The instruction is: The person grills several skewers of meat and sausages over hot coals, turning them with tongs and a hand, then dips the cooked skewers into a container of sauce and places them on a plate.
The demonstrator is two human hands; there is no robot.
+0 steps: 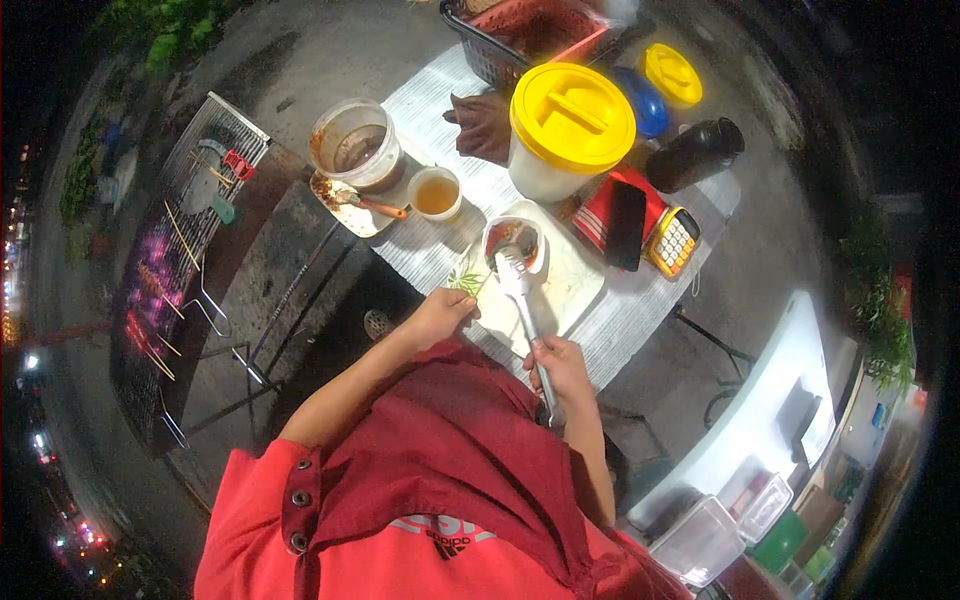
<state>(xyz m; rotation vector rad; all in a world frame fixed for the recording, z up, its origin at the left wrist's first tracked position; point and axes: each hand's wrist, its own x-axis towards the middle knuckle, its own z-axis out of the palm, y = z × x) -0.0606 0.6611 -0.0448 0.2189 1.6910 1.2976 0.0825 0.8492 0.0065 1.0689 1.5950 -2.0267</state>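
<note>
My right hand [561, 369] grips metal tongs [529, 322]. Their scalloped tips reach into a small white tub [534, 232] of dark reddish sauce; what they hold there is hard to make out. The tub stands on a cream rectangular tray [574, 289]. At the tray's near left edge is my left hand [448, 313], fingers curled and thumb uppermost; whether it grips the rim is unclear. Just beyond those fingers shows a green leaf shape [466, 280], perhaps printed on the tray.
Left of the tray stand a cup of amber liquid [435, 196] and a sauce-smeared plastic tub [352, 142]. Behind are a yellow-lidded bucket [572, 124] and a basket [499, 56]. A phone [625, 225] and calculator [673, 241] lie right. Far left, a grill [161, 281] glows with skewers.
</note>
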